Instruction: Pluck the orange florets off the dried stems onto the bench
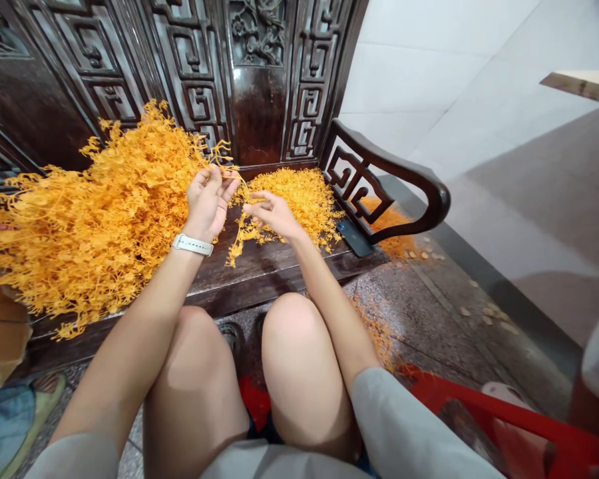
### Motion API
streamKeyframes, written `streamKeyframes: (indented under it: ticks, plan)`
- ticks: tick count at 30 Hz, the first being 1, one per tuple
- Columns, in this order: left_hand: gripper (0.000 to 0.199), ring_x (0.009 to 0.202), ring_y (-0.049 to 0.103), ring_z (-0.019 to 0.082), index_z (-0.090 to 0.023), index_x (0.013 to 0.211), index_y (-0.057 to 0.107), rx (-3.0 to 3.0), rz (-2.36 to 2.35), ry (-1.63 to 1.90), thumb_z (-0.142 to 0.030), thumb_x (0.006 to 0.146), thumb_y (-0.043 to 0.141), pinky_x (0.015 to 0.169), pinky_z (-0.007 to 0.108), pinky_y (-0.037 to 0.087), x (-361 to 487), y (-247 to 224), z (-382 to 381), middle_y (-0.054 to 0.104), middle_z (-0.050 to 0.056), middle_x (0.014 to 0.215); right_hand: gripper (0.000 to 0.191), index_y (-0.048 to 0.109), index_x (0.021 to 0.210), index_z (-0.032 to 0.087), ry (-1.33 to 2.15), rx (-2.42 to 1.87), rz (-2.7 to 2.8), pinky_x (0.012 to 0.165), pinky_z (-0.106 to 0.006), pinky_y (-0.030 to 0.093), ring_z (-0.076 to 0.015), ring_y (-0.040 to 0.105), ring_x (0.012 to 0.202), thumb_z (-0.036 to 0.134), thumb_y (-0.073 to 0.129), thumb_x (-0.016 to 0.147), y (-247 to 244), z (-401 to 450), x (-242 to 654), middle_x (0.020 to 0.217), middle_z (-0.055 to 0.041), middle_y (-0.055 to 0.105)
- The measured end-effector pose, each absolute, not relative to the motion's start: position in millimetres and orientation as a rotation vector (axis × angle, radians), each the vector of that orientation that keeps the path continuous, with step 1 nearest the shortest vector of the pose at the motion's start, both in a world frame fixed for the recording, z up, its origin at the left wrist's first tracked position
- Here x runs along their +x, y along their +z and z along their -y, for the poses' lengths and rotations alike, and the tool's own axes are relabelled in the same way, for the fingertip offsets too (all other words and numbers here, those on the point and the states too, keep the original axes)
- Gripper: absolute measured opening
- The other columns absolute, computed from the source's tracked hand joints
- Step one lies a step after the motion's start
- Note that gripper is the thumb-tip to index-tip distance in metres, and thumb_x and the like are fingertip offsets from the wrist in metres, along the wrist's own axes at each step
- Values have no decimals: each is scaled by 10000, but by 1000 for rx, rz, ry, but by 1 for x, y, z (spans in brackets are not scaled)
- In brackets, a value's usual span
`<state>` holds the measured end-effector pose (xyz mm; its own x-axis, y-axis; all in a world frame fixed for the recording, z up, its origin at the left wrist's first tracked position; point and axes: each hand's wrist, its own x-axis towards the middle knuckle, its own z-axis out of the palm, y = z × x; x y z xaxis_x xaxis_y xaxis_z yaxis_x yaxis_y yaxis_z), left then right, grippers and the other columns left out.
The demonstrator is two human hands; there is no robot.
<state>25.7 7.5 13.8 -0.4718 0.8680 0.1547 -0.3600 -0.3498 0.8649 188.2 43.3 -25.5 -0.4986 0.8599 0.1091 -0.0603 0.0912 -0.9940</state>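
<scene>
My left hand (pixel 210 199), with a pale watch band (pixel 193 245) at its wrist, pinches a thin orange sprig (pixel 220 154) between thumb and fingers. Just to its right, my right hand (pixel 272 211) has its thumb and forefinger close together near the sprig's hanging stems; whether they grip a piece is too small to tell. A large heap of branching orange sprigs (pixel 124 213) lies left of my left hand on the dark wooden bench (pixel 259 266). Behind my right hand is a lower pile of small orange pieces (pixel 304 193).
A dark phone (pixel 354 238) lies by the bench's carved armrest (pixel 394 159). Orange bits (pixel 374 326) are scattered on the floor. A cardboard box (pixel 2 332) stands at the left, near another person's foot (pixel 47 386). Something red (pixel 479 399) is at lower right.
</scene>
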Motion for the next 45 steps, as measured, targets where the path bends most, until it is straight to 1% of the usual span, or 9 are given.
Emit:
streamKeyframes:
  ticks: [3, 7, 13, 18, 27, 33, 37, 42, 45]
  plan:
    - [350, 1036, 749, 157, -234, 863, 562, 852, -956, 1895, -478, 901, 810, 903, 273, 616, 29, 13, -6, 721, 33, 938, 347, 651, 1096, 184, 1548, -768, 1479, 598, -221, 539, -123, 646, 685, 159, 760, 768, -28, -45, 187, 785, 15, 748]
    - [414, 975, 715, 143, -238, 1016, 643, 990, -975, 1853, -523, 813, 865, 874, 267, 591, 33, 3, -4, 725, 48, 1058, 307, 698, 1073, 184, 1577, -773, 1355, 584, -206, 519, -115, 641, 692, 126, 725, 773, -19, -44, 194, 827, 1, 754]
    - [442, 667, 606, 130, -169, 957, 706, 1372, -1231, 1532, -368, 664, 970, 627, 222, 482, 49, -9, 1, 675, 6, 758, 163, 753, 1046, 186, 1710, -611, 1151, 716, -235, 566, -132, 673, 815, 245, 728, 896, 2, -36, 202, 941, -51, 762]
    - [254, 615, 621, 144, -137, 824, 744, 1193, -1300, 1578, -318, 741, 903, 577, 238, 476, 57, -6, 2, 710, 51, 727, 233, 732, 1069, 215, 1749, -610, 1064, 744, -225, 575, -108, 655, 753, 195, 798, 846, 0, -37, 203, 864, -4, 738]
    - [253, 598, 550, 117, -180, 771, 724, 1202, -1231, 1654, -385, 793, 870, 571, 228, 443, 49, -26, -9, 650, 4, 703, 139, 696, 1033, 202, 1694, -703, 1124, 765, -246, 594, -103, 666, 764, 166, 727, 902, 2, -35, 204, 915, -22, 713]
    - [225, 486, 474, 104, -227, 910, 697, 1253, -1344, 1721, -437, 896, 777, 472, 218, 345, 52, -17, -8, 550, -49, 610, 186, 666, 1018, 218, 1567, -790, 1453, 571, -222, 465, -106, 536, 682, 363, 753, 938, 1, -28, 199, 861, -1, 628]
    - [222, 480, 461, 99, -238, 931, 665, 1151, -1323, 1722, -403, 882, 806, 468, 227, 334, 63, -10, -7, 535, -53, 633, 250, 569, 925, 232, 1372, -746, 1519, 621, -249, 438, -127, 478, 700, 424, 722, 967, -8, -32, 187, 801, 10, 564]
    - [366, 546, 485, 117, -215, 757, 558, 981, -1212, 1556, -465, 905, 781, 513, 254, 392, 73, -7, -5, 533, -19, 657, 282, 522, 829, 232, 1118, -774, 1463, 699, -277, 412, -148, 438, 758, 414, 617, 1023, -16, -42, 183, 803, 5, 485]
    - [331, 554, 491, 122, -220, 758, 536, 938, -1161, 1498, -385, 913, 777, 517, 251, 400, 77, -3, 1, 553, -12, 690, 338, 482, 771, 232, 1076, -801, 1419, 697, -277, 389, -155, 414, 770, 426, 644, 996, -16, -43, 184, 780, 11, 437]
